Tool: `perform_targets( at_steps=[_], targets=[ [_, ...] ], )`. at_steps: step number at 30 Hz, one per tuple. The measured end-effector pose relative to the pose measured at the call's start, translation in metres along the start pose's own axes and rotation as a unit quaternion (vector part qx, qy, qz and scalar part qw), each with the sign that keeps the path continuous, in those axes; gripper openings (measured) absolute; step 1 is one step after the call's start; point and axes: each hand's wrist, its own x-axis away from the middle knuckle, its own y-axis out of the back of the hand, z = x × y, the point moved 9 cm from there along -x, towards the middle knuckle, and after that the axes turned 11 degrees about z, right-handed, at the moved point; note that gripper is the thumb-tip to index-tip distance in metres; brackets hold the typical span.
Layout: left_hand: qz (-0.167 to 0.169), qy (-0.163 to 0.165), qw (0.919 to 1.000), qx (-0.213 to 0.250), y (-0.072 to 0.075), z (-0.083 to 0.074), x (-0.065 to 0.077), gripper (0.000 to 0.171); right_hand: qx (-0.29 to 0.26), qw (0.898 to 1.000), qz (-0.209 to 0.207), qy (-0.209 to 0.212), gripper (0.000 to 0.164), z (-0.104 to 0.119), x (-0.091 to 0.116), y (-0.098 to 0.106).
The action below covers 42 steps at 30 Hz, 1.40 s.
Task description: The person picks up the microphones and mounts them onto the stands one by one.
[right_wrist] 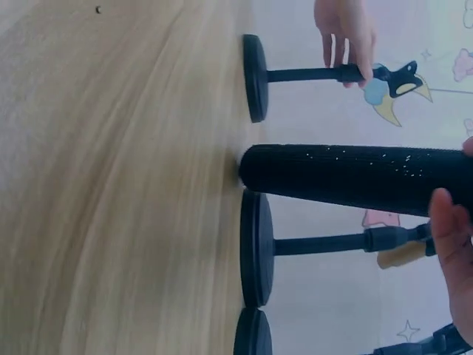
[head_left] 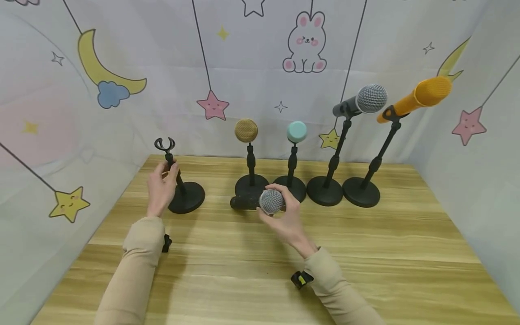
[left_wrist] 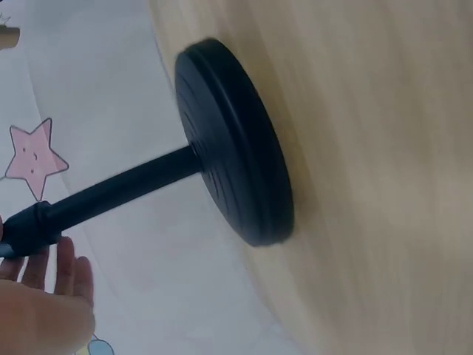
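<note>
My left hand (head_left: 161, 186) grips the upper pole of a black desk microphone stand (head_left: 187, 199) at the left, thumb and fingers about its collar. An open clip tops this stand, with no microphone in it. In the left wrist view the stand's round base (left_wrist: 235, 148) appears close to the wood tabletop. My right hand (head_left: 287, 217) holds a black microphone (head_left: 245, 202) with a silver mesh head, fingers and thumb around it near the head. The right wrist view shows its dark handle (right_wrist: 347, 174) with the tail end close to the tabletop; whether they touch I cannot tell.
Several more stands form a row: a gold-headed microphone (head_left: 246, 131), a mint-headed one (head_left: 297, 132), a silver-headed one (head_left: 371, 99) and an orange one (head_left: 430, 92). A printed cloth (head_left: 162, 99) hangs behind the wooden table (head_left: 227, 280).
</note>
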Motion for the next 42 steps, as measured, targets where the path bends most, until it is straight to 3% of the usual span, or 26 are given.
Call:
perform_targets(
  at_steps=[6,17,22,33,42],
  targets=[
    [0.008,-0.072,0.9964,-0.044,-0.011,-0.017,0.014,0.029,-0.028,0.998,-0.008,0.050,0.059,0.008,0.004,0.013],
    [0.058,-0.122,0.9895,-0.051,-0.043,-0.048,0.037,0.022,-0.027,0.992,-0.044,0.115,0.056,0.024,0.006,0.040],
    [0.081,-0.141,0.9858,-0.041,-0.058,-0.064,0.045,0.019,-0.031,0.990,-0.058,0.122,0.052,0.029,0.006,0.053],
    [0.100,-0.229,0.9668,-0.052,-0.095,-0.099,0.066,0.014,-0.044,0.990,-0.076,0.107,0.054,0.032,0.007,0.070],
    [0.132,-0.273,0.9511,-0.057,-0.124,-0.122,0.080,0.017,-0.075,0.985,-0.067,0.139,0.056,0.035,0.005,0.073]
  ],
)
